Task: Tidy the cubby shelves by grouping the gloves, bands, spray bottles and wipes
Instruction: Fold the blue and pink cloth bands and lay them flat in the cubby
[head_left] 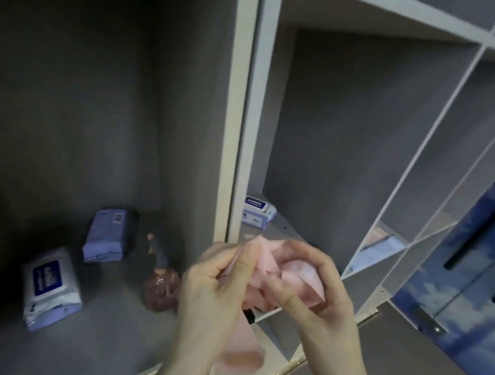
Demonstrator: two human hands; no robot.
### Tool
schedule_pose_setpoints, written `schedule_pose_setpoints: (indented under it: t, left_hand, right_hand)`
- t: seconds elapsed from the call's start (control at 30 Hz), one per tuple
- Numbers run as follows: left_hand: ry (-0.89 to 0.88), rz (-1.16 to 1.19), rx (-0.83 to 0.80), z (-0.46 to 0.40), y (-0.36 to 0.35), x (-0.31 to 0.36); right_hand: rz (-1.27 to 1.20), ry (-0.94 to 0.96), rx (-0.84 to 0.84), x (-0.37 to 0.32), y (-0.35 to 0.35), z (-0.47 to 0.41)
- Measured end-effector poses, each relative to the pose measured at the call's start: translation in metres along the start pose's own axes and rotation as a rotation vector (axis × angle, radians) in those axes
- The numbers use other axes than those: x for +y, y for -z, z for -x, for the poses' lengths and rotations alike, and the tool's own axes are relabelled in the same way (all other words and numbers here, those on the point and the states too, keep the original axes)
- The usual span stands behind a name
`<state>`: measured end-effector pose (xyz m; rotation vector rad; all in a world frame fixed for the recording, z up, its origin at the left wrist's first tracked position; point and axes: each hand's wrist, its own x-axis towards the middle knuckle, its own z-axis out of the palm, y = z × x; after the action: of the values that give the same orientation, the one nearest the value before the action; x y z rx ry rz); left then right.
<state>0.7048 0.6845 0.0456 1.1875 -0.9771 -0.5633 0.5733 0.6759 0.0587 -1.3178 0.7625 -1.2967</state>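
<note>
Mostly soft, crumpled pink band (289,276) between left hand (216,286) and right hand (318,292).

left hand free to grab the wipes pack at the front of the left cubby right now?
Probably not yet. The left hand pinches the pink band together with the right hand. The path to the front wipes pack looks open; the hand just has to let go first.

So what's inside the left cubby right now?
Two wipe packs: one near the front, one further back. A brownish spray bottle lies on its side beside them. The left hand covers the cubby's front right corner, so anything there is hidden.
</note>
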Motion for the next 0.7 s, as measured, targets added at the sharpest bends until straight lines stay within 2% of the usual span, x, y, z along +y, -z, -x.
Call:
schedule_pose_setpoints:
  t: [0.13,0.23,0.4,0.47,0.5,0.6,0.7]
  left_hand:
    - [0.048,0.042,-0.047,0.001,-0.049,-0.002]
    - [0.256,0.357,-0.142,0.002,-0.091,0.003]
    - [0.526,0.56,-0.238,0.006,-0.163,-0.001]
    - [0.574,0.592,-0.277,0.012,-0.19,-0.004]
    - [0.543,0.56,-0.289,0.016,-0.203,-0.007]
    - [0.299,0.301,-0.376,0.025,-0.239,-0.014]
    - [0.196,0.216,-0.647,0.031,-0.268,-0.017]
  right_hand:
    - [0.13,0.037,0.205,-0.006,0.062,-0.01]
    - [0.17,0.053,0.269,-0.01,0.108,-0.015]
    - [0.002,0.001,0.393,-0.01,0.176,-0.022]
    - [-0.08,-0.038,0.413,-0.01,0.203,-0.022]
    - [-0.088,-0.043,0.417,-0.01,0.217,-0.022]
    - [-0.006,0.015,0.42,-0.014,0.253,-0.02]
    - [0.053,0.053,0.381,-0.02,0.284,-0.016]
